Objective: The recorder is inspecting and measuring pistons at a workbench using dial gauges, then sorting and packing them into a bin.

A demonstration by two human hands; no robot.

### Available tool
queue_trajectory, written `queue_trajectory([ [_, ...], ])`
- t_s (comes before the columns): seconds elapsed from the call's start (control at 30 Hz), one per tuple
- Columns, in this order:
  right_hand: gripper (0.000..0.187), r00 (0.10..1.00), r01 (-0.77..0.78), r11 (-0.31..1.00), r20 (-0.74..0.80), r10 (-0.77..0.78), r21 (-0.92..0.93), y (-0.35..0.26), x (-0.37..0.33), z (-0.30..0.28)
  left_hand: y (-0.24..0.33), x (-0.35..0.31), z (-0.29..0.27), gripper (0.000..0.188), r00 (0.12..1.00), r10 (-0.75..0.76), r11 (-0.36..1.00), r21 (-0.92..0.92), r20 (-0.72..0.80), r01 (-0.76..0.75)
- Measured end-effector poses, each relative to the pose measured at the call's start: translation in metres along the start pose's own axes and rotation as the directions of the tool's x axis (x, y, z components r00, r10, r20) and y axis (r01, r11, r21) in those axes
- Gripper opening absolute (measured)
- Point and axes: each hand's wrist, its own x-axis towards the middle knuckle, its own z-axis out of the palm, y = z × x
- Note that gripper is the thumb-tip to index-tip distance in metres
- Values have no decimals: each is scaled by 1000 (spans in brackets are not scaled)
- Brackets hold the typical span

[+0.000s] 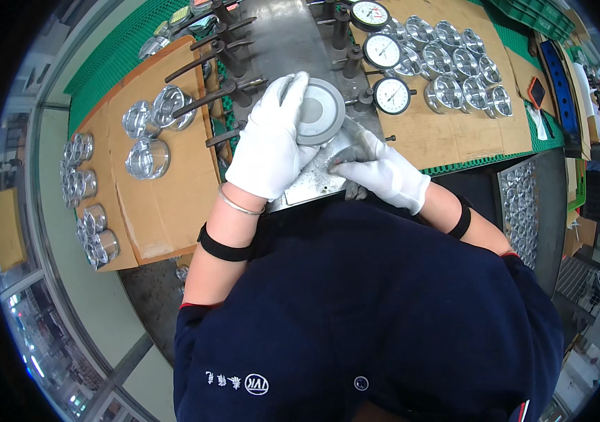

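Observation:
My left hand (272,144), in a white glove, is closed on the left edge of a round grey metal disc (320,112) with concentric rings on its face. The disc is held over a metal plate (307,191) at the bench's front edge. Just right of it, my right hand (388,176), also gloved, curls its thumb and grey-stained fingers low over the plate. What lies between those fingers is mostly hidden. Three white-faced dial gauges (392,96) stand beyond my right hand, on dark clamp posts (353,63).
Dark rods on posts (229,91) stick out left of the disc. Shiny metal pistons (148,159) stand on the left cardboard (166,218), several more (445,93) on the right cardboard (447,144). A tray of metal parts (519,211) sits lower right, a green crate (535,17) far right.

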Motion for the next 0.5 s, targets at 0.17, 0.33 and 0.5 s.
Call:
queue_trajectory([
  [0.17,89,1000,11,995,9,-12,100,8,6,-2,-4,3,1,89,1000,8,1000,-28,5,-7],
  [0.33,90,1000,-27,997,0,27,69,-3,4,-1,-6,4,4,86,1000,3,1000,-12,-31,-3],
  [0.5,92,1000,-8,1000,-16,8,30,-1,6,-2,-5,5,5,86,999,0,1000,-5,-38,0],
])
